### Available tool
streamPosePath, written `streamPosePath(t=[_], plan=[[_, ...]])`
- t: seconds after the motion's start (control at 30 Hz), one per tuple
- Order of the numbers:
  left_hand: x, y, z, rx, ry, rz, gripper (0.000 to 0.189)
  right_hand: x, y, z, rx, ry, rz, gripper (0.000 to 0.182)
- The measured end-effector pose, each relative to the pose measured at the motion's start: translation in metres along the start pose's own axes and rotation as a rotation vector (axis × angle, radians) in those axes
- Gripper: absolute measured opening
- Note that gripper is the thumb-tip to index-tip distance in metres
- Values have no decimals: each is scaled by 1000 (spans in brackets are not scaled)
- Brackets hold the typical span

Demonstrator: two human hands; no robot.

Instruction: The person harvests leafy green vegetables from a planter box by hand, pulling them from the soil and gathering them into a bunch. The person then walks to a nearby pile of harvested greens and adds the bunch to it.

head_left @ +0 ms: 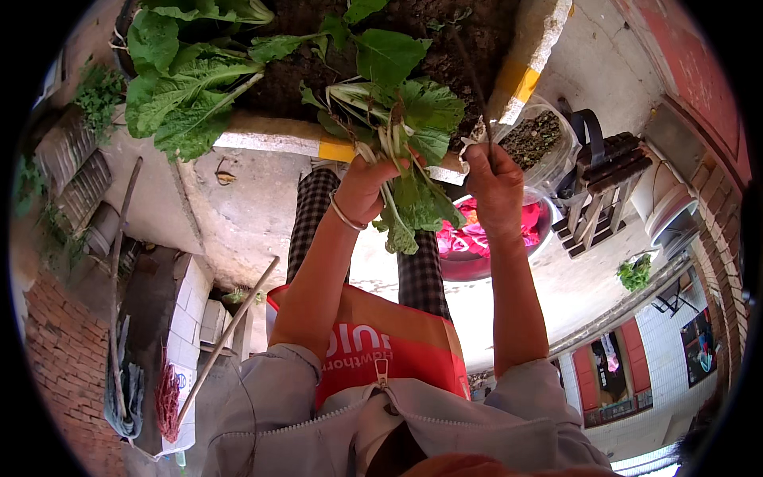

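Observation:
My left hand [365,186] grips a bunch of leafy greens [396,208] by the pale stems, roots upward and leaves drooping toward my knees. A fist is made by my right hand [496,186] around a thin dark rod [474,77]; its far end reaches over the soil, and I cannot tell what tool it is. Just beyond my left hand, more greens [429,110] with pale stalks lie over the edge of the planting bed [274,134]. Large leafy plants [191,89] spread over the bed's left side.
Right of my right hand are a clear plastic container [533,140] of dark crumbly material, a basin [462,271] of red and pink cloth, and a wooden stool [602,185]. A red printed apron [393,352] covers my lap. At left stand a broom [168,393] and a mop [124,393].

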State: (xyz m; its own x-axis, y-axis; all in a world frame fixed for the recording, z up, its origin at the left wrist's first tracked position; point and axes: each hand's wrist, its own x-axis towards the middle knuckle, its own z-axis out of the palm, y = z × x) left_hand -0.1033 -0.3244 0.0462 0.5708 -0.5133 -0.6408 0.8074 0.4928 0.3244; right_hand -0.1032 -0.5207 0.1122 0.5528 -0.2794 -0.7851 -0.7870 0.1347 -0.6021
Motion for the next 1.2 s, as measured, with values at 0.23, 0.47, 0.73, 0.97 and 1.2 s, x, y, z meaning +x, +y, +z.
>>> streamPosePath(t=[0.23,0.47,0.73,0.97,1.2], plan=[[-16,9,45,-167,2,-44,33,-42,6,7,-260,-72,-87,27],[-40,22,70,-152,159,-123,32,-45,17,4,-82,12,-139,25],[-69,58,93,129,239,-58,23,-74,-42,-5,270,-89,67,11],[-75,63,92,227,305,150,20,-89,-53,-17,330,-75,-25,5],[-73,85,66,133,205,122,16,-108,-62,-3,322,-9,-65,2]])
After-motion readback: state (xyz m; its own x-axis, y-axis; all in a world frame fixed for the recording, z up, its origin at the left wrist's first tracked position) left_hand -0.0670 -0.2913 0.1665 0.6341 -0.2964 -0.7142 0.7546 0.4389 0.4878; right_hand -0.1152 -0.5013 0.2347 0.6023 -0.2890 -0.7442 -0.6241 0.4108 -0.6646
